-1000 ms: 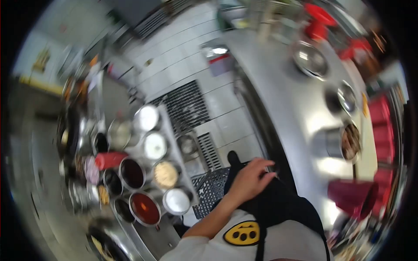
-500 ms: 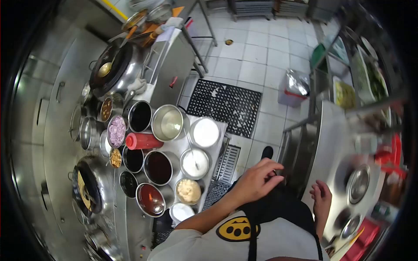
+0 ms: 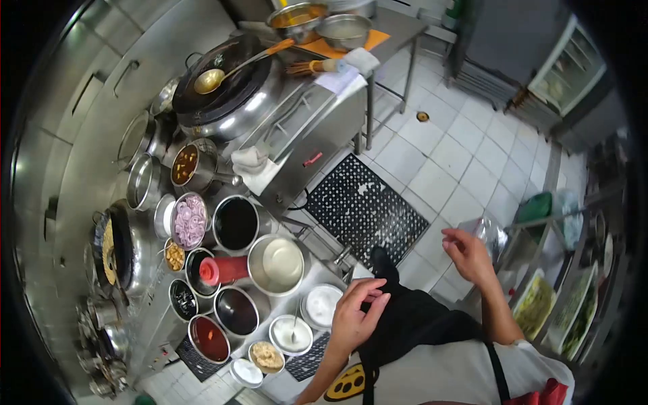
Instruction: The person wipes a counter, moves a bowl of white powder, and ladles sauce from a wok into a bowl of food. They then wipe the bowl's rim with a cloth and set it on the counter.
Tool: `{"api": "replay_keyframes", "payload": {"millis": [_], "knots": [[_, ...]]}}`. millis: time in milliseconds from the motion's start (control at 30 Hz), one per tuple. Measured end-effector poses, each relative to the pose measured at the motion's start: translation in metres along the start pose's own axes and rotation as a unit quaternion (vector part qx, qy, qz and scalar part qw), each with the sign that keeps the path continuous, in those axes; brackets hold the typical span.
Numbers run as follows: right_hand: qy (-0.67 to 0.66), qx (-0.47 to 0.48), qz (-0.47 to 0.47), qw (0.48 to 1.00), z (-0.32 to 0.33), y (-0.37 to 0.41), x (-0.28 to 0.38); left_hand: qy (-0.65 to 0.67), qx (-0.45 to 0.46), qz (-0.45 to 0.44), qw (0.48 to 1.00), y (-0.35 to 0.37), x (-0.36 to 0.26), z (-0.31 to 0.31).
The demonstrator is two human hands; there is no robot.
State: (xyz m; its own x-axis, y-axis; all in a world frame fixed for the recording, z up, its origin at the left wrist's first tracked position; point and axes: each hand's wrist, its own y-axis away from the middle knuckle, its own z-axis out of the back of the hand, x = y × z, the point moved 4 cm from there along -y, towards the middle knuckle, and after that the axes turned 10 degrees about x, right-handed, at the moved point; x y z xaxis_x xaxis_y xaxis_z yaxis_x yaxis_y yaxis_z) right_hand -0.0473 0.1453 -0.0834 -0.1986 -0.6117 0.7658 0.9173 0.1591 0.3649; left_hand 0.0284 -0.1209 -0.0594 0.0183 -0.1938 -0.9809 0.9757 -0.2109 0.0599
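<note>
My left hand [image 3: 358, 316] hangs in front of my apron with nothing in it, its fingers bent and the thumb apart. Nearest to it are a white tub of white powder [image 3: 321, 306] and a bowl of white grains [image 3: 290, 335] with a spoon. My right hand [image 3: 468, 255] is raised over the floor, empty, with its fingers loosely spread. To the left of my left hand stand a steel pot of pale liquid [image 3: 275, 265], a red squeeze bottle [image 3: 225, 269] lying across the pots, pots of dark sauce [image 3: 236, 312] and a bowl of sliced onions [image 3: 189, 221].
A large wok [image 3: 229, 88] with a ladle [image 3: 210, 81] sits on the range ahead, a second wok [image 3: 131, 250] at left. A black rubber mat [image 3: 358, 209] lies on the tiled floor. Shelves with a tray of greens [image 3: 570, 310] stand at right.
My view has turned left and my body has moved forward, a shoe now at the mat. The right hand has risen away from the steel counter. Both hands stay empty.
</note>
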Motion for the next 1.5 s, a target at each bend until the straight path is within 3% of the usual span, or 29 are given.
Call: {"api": "replay_keyframes", "payload": {"millis": [200, 333, 400, 467, 533, 600, 667, 700, 733, 767, 800, 867, 900, 933, 1000, 1067, 1100, 1200, 1267, 1333, 1433, 1500], "knots": [[0.062, 0.096, 0.019, 0.993, 0.026, -0.115, -0.007, 0.061, -0.101, 0.048, 0.992, -0.075, 0.001, 0.027], [0.073, 0.229, 0.104, 0.965, 0.017, -0.204, -0.002, 0.028, -0.262, 0.072, 0.962, -0.07, -0.008, 0.044], [0.05, 0.345, 0.137, 0.927, -0.005, -0.247, 0.013, -0.019, -0.369, 0.086, 0.925, -0.056, -0.022, 0.047], [0.108, 0.47, 0.151, 0.863, -0.035, -0.309, 0.01, -0.04, -0.461, 0.131, 0.877, -0.038, -0.043, 0.037], [0.193, 0.523, 0.142, 0.818, -0.065, -0.302, 0.056, -0.176, -0.563, 0.17, 0.789, -0.008, -0.067, 0.016], [0.232, 0.598, 0.183, 0.745, -0.093, -0.299, 0.083, -0.244, -0.68, 0.232, 0.651, 0.038, -0.096, -0.013], [0.252, 0.638, 0.234, 0.689, -0.12, -0.305, 0.101, -0.344, -0.721, 0.345, 0.493, 0.107, -0.163, -0.049], [0.27, 0.651, 0.26, 0.66, -0.131, -0.298, 0.112, -0.382, -0.724, 0.439, 0.37, 0.139, -0.207, -0.081], [0.286, 0.661, 0.284, 0.633, -0.143, -0.288, 0.124, -0.414, -0.76, 0.413, 0.284, 0.173, -0.248, -0.121], [0.291, 0.667, 0.3, 0.617, -0.147, -0.272, 0.135, -0.394, -0.799, 0.439, 0.123, 0.219, -0.28, -0.182], [0.295, 0.681, 0.323, 0.587, -0.158, -0.266, 0.136, -0.375, -0.729, 0.572, 0.037, 0.202, -0.356, -0.208], [0.296, 0.699, 0.36, 0.542, -0.184, -0.254, 0.131, -0.441, -0.596, 0.641, -0.197, 0.214, -0.431, -0.302], [0.289, 0.701, 0.4, 0.514, -0.192, -0.233, 0.136, -0.423, -0.592, 0.646, -0.23, 0.232, -0.467, -0.357], [0.292, 0.699, 0.437, 0.485, -0.192, -0.21, 0.146, -0.331, -0.577, 0.706, -0.243, 0.262, -0.495, -0.42], [0.319, 0.704, 0.451, 0.447, -0.182, -0.182, 0.154, -0.175, -0.522, 0.808, -0.207, 0.296, -0.515, -0.498], [0.318, 0.709, 0.479, 0.409, -0.193, -0.157, 0.157, 0.013, -0.547, 0.822, -0.156, 0.287, -0.508, -0.49], [0.308, 0.704, 0.516, 0.379, -0.195, -0.151, 0.158, -0.014, -0.588, 0.798, -0.133, 0.304, -0.509, -0.519], [0.324, 0.728, 0.455, 0.397, -0.197, -0.127, 0.16, -0.079, -0.669, 0.738, -0.04, 0.352, -0.529, -0.612], [0.345, 0.726, 0.447, 0.393, -0.198, -0.123, 0.158, -0.081, -0.706, 0.702, -0.037, 0.362, -0.534, -0.629], [0.347, 0.729, 0.441, 0.393, -0.2, -0.115, 0.156, -0.102, -0.668, 0.735, -0.043, 0.375, -0.551, -0.644], [0.354, 0.727, 0.437, 0.395, -0.199, -0.111, 0.153, -0.123, -0.569, 0.788, -0.201, 0.362, -0.577, -0.621], [0.357, 0.726, 0.428, 0.403, -0.195, -0.106, 0.153, -0.205, -0.523, 0.782, -0.27, 0.34, -0.584, -0.586]]}}
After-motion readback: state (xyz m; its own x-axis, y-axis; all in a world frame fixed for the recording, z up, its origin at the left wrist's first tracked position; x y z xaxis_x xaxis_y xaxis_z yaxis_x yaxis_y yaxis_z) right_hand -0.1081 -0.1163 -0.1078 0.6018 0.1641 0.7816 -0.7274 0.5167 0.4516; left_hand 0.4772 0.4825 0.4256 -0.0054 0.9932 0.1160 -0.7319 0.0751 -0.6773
